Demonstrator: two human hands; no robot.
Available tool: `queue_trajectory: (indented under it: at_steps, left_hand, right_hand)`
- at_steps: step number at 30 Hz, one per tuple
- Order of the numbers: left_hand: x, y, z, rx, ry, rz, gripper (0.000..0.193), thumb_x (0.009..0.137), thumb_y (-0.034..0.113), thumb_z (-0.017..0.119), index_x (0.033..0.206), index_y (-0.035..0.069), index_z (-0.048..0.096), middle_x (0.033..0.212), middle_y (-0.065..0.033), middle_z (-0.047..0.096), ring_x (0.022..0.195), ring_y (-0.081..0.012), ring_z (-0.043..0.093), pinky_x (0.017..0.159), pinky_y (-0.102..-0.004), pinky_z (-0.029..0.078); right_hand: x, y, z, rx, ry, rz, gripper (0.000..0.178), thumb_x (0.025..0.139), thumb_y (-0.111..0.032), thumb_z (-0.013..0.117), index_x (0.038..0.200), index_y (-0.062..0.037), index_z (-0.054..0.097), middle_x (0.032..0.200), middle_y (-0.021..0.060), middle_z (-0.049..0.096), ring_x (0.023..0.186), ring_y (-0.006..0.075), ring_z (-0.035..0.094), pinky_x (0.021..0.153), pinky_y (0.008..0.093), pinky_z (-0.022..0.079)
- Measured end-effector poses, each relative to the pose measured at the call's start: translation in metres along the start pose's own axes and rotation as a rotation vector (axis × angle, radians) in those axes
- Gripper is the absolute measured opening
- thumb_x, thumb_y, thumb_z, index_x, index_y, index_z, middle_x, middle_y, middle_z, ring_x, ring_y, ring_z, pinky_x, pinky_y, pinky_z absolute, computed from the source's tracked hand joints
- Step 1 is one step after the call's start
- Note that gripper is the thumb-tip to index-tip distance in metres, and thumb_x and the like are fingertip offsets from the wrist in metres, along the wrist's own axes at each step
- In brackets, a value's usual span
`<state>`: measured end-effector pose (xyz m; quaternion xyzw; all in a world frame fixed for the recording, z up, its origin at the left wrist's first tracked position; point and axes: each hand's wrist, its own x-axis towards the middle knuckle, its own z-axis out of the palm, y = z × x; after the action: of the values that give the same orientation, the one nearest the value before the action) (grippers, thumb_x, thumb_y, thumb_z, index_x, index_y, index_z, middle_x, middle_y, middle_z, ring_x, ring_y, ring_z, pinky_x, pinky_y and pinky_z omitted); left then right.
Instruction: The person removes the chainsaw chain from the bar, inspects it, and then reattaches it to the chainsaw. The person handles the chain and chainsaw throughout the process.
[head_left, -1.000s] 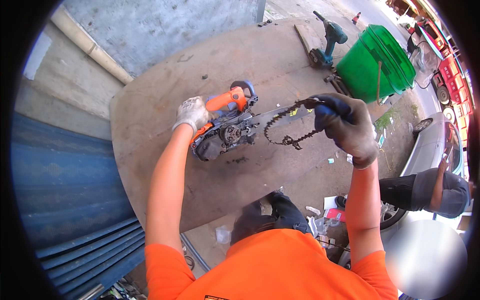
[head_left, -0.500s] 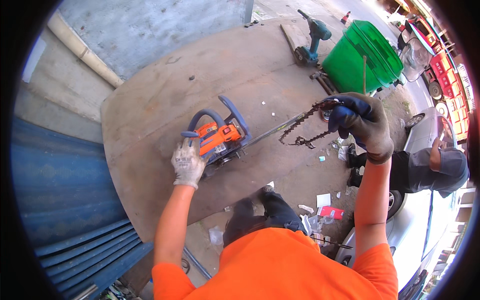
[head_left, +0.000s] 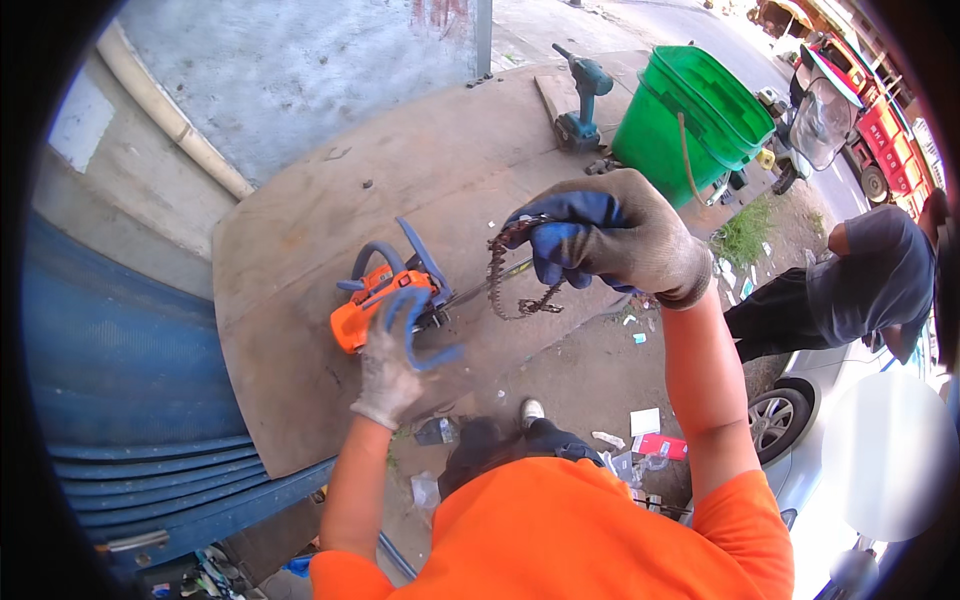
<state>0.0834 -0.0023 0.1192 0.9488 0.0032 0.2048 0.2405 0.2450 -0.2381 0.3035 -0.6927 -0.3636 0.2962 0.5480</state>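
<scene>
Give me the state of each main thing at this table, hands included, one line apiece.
Chainsaw: resting on the table
Saw chain: hanging in a loose loop from the right hand, bunched at its lower end
Right hand: gloved, closed on the saw chain
Left hand: gloved, open, contact with the chainsaw unclear
Cordless driver: standing on its base, not held
Green bucket: uncovered

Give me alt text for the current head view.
A gloved right hand holds up a dark saw chain; the open, gloved left hand is at an orange chainsaw on a brown table. A teal cordless drill and green bucket stand farther off, to the right.
</scene>
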Motion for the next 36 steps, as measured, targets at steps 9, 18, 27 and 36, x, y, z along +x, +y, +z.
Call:
queue_trajectory:
  at_steps: [9,18,27,36]
  left_hand:
    - [-0.008,0.063,0.090,-1.321,-0.260,-0.548,0.045,0.082,0.012,0.077,0.122,0.000,0.061,0.112,-0.0099,0.069,0.099,-0.0203,0.066,0.089,-0.0336,0.053]
    - [-0.106,0.105,0.085,-1.497,0.063,-0.893,0.037,0.089,0.004,0.065,0.124,-0.004,0.058,0.110,-0.0122,0.068,0.098,-0.0211,0.067,0.085,-0.0341,0.056]
    - [-0.186,0.064,0.086,-1.873,0.504,-0.987,0.028,0.097,0.007,0.054,0.124,0.004,0.058,0.107,-0.0077,0.068,0.093,-0.0199,0.067,0.071,-0.0282,0.057]
    - [-0.206,0.012,0.092,-1.956,0.447,-1.191,0.025,0.094,0.002,0.056,0.119,-0.001,0.060,0.111,-0.0148,0.067,0.095,-0.0261,0.068,0.081,-0.0326,0.058]
  right_hand:
    - [0.024,0.005,0.002,0.138,-0.219,-0.112,0.024,0.087,-0.006,0.060,0.108,0.0033,0.068,0.080,0.0076,0.070,0.063,0.0102,0.063,0.056,0.0234,0.051]
    - [0.072,0.076,0.105,-0.410,-0.456,-0.005,0.033,0.081,-0.028,0.066,0.103,-0.0032,0.070,0.098,0.0209,0.070,0.096,0.0321,0.067,0.087,0.0386,0.051]
    - [0.032,0.183,0.190,-0.342,-0.332,-0.057,0.045,0.088,-0.027,0.062,0.127,-0.0060,0.059,0.121,0.0187,0.064,0.114,0.0311,0.061,0.097,0.0396,0.047]
    - [-0.038,0.311,0.242,0.269,-0.323,0.480,0.030,0.094,-0.026,0.064,0.109,-0.0003,0.066,0.097,0.0060,0.071,0.082,0.0128,0.066,0.074,0.0300,0.054]
